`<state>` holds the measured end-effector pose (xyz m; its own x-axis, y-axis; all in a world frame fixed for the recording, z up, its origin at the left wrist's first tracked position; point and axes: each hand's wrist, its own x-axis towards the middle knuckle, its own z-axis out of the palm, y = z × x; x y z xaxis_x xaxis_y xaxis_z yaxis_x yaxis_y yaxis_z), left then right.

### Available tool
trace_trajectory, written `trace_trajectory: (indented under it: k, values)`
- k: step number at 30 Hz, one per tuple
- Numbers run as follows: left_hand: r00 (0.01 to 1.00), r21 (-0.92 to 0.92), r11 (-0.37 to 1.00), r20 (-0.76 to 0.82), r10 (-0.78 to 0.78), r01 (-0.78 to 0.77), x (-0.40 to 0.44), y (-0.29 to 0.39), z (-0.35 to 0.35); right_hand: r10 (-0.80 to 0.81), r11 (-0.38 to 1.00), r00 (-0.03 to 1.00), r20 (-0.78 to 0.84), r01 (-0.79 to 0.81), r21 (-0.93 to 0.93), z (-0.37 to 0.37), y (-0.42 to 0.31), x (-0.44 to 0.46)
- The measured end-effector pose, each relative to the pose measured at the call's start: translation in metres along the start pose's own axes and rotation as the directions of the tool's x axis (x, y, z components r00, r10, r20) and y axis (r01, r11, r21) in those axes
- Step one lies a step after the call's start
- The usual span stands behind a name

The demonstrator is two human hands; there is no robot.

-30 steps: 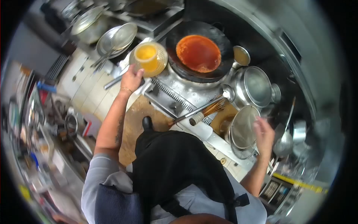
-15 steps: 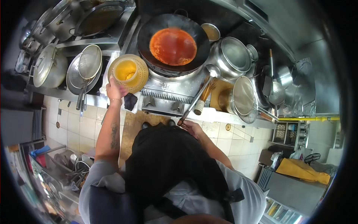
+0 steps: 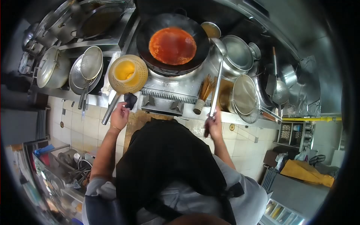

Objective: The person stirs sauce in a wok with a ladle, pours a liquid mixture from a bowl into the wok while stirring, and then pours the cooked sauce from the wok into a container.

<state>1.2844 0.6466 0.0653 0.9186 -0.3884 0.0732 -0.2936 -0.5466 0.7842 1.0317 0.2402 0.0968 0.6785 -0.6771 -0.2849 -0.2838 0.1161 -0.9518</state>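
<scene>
Head view, wok (image 3: 202,42): ahead, between the hands; red liquid (image 3: 172,45) inside; likely heavy.
Ladle (image 3: 218,78): right hand (image 3: 214,126) grasping handle's near end, bowl forward; stiff, probably bowl-heavy when filled.
Perforated strainer (image 3: 142,77): ahead of left hand (image 3: 119,117), bearing tub (image 3: 129,81); tippy-looking; best taken by handle.
Dark cloth (image 3: 130,100): soft, at left fingertips; left grip: cannot tell.

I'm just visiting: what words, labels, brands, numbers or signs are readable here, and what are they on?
None: I can read no text anywhere.
The ladle and wok show no lettering.
Any marks on the yellow pipe or near the edges are too small or blurred.
</scene>
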Motion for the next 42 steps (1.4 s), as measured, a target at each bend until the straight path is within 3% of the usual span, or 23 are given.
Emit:
trace_trajectory:
  k: [1,5,8,11,13,17,19,20,22,25,26,27,28,29,30,31,34,35,36,37,39,41,42]
  values:
    - [1.0,0.006,1.0,-0.008,0.001,-0.001,-0.007,0.002,0.005,-0.19,0.938,0.981,0.044,0.195,-0.285,-0.001,-0.023,0.015]
    - [0.995,0.014,1.0,0.099,0.004,-0.005,-0.015,0.01,0.023,-0.189,0.906,0.969,0.159,0.234,-0.352,0.03,-0.11,0.065]
    - [0.994,0.057,0.998,0.101,0.035,-0.041,-0.012,0.032,0.03,0.139,0.852,0.963,0.23,0.002,-0.524,0.054,-0.135,0.086]
    - [0.994,0.09,0.993,0.088,0.064,-0.071,-0.01,0.06,0.025,0.084,0.926,0.936,0.341,0.054,-0.375,0.075,-0.103,0.111]
    - [0.998,-0.02,0.998,0.02,0.052,-0.051,-0.012,0.072,0.023,0.197,0.976,0.878,0.435,-0.22,0.002,0.083,-0.101,0.115]
    - [0.999,-0.056,0.998,0.044,0.021,-0.018,-0.01,0.078,0.014,0.297,0.583,0.711,0.637,-0.663,0.469,0.085,-0.108,0.159]
    - [0.994,-0.005,0.995,0.058,0.096,-0.096,0.001,0.074,0.007,0.244,0.744,0.765,0.596,-0.542,0.391,0.091,-0.089,0.171]
    - [0.991,-0.006,0.994,0.07,0.114,-0.114,0.007,0.071,0.005,0.173,0.973,0.867,0.468,-0.224,0.055,0.095,-0.084,0.167]
    - [0.987,-0.048,0.986,0.035,0.158,-0.157,0.023,0.066,-0.003,-0.34,0.667,0.88,0.333,0.475,-0.574,0.102,-0.064,0.16]
    - [0.982,-0.057,0.982,0.047,0.182,-0.179,0.051,0.055,-0.017,-0.052,0.796,0.974,0.22,0.173,-0.58,0.108,-0.074,0.115]
    - [0.982,-0.11,0.979,0.062,0.18,-0.172,0.06,0.056,-0.023,-0.495,0.665,0.845,0.202,0.518,-0.538,0.115,-0.019,0.129]
    - [0.977,-0.121,0.975,0.077,0.197,-0.187,0.069,0.056,-0.029,-0.498,0.665,0.849,0.179,0.506,-0.549,0.121,-0.031,0.122]
    - [0.974,-0.131,0.97,0.072,0.217,-0.206,0.077,0.056,-0.034,-0.128,0.975,0.971,0.201,0.16,-0.152,0.128,-0.059,0.106]
    - [0.97,-0.141,0.965,0.072,0.233,-0.221,0.083,0.052,-0.037,0.206,0.919,0.905,0.372,-0.31,0.245,0.134,-0.085,0.09]
    - [0.973,-0.198,0.961,0.086,0.215,-0.194,0.091,0.047,-0.039,0.256,0.782,0.85,0.46,-0.463,0.418,0.138,-0.108,0.086]
    - [0.966,-0.208,0.957,0.112,0.231,-0.205,0.096,0.043,-0.043,0.28,0.554,0.782,0.557,-0.606,0.571,0.138,-0.105,0.096]
    - [0.957,-0.254,0.942,0.136,0.257,-0.217,0.114,0.044,-0.055,0.258,0.643,0.828,0.498,-0.532,0.551,0.155,-0.1,0.109]
    - [0.947,-0.262,0.938,0.165,0.275,-0.226,0.119,0.04,-0.057,0.197,0.945,0.919,0.341,-0.271,0.181,0.164,-0.097,0.107]
    - [0.94,-0.295,0.93,0.19,0.284,-0.222,0.125,0.036,-0.057,0.068,0.957,0.971,0.23,0.002,-0.29,0.17,-0.093,0.106]
    - [0.932,-0.326,0.921,0.214,0.291,-0.213,0.13,0.031,-0.058,0.075,0.959,0.976,0.203,-0.015,-0.284,0.171,-0.086,0.108]
    - [0.915,-0.352,0.91,0.248,0.317,-0.22,0.139,0.023,-0.057,-0.284,0.505,0.952,0.113,0.249,-0.826,0.174,-0.064,0.111]
    - [0.899,-0.374,0.9,0.277,0.338,-0.223,0.146,0.017,-0.054,-0.471,0.541,0.878,0.085,0.364,-0.759,0.178,-0.044,0.105]
    - [0.892,-0.423,0.89,0.316,0.322,-0.172,0.147,0.016,-0.052,-0.164,0.876,0.986,0.016,0.153,-0.457,0.189,-0.08,0.078]
